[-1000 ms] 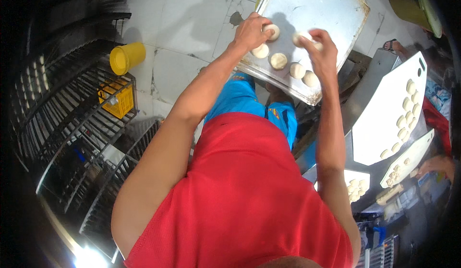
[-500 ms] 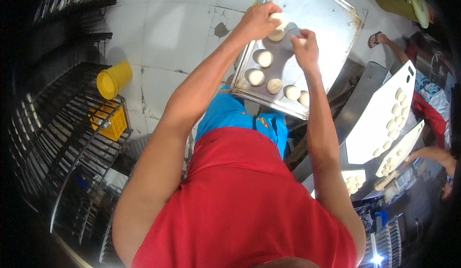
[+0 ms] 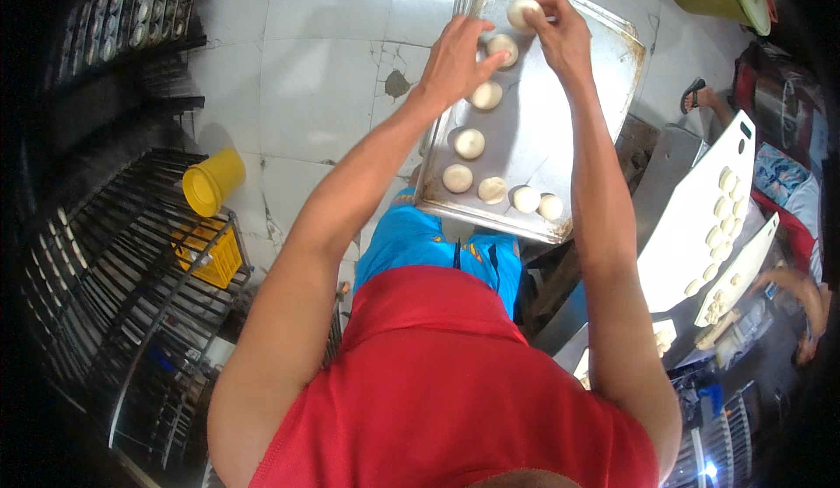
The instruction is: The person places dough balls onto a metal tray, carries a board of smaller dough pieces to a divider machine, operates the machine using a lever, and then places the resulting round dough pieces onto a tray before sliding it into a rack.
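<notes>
Both hands over a metal tray (image 3: 560,151), one dough round in the right fingers.
From my remote post I log the right hand (image 3: 566,37) pinching a pale dough round (image 3: 522,15) between thumb and fingertips; I cannot tell if it touches the metal. Left hand (image 3: 452,61): thumb and fingers spread, thumb overlapping a second round (image 3: 504,43), just nearer the body than the pinched one. Six more rounds (image 3: 469,143) curve from below the left fingers along the tray's near edge. Farther, right of the right fingers, a white board (image 3: 674,225) bears dough pieces (image 3: 722,221); well left of the left fingers, a yellow bucket (image 3: 214,182).
</notes>
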Available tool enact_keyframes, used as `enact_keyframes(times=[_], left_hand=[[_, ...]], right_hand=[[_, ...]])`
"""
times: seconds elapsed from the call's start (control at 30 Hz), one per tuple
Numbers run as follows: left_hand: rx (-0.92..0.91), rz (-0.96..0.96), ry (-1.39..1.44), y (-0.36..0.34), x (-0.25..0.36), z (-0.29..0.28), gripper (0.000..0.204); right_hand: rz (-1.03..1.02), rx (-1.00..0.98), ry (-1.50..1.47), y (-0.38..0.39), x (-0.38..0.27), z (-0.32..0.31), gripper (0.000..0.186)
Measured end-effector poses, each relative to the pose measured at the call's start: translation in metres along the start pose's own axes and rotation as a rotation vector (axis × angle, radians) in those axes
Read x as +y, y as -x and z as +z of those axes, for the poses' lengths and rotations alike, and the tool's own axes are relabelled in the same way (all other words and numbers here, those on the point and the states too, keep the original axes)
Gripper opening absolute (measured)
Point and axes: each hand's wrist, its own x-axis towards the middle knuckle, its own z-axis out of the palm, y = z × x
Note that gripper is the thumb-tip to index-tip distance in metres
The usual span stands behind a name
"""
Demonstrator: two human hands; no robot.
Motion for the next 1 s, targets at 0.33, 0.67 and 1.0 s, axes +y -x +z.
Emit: enact_keyframes(times=[0.33,0.67,1.0], left_hand=[[0.069,-0.159,0.09,0.08,0.073,0.002,0.03],[-0.134,0.625,0.08,-0.02,0.287,0.222,0.036],[-0.4,0.373,0.077,-0.041,0.348,0.34,0.031]], right_hand=[[-0.305,0.173,0.286,0.039,-0.012,-0.031,0.041],[0.493,0.837,0.922,0.29,0.081,-0.395,0.04],[0.353,0.798,-0.46,0.312,0.122,-0.419,0.046]])
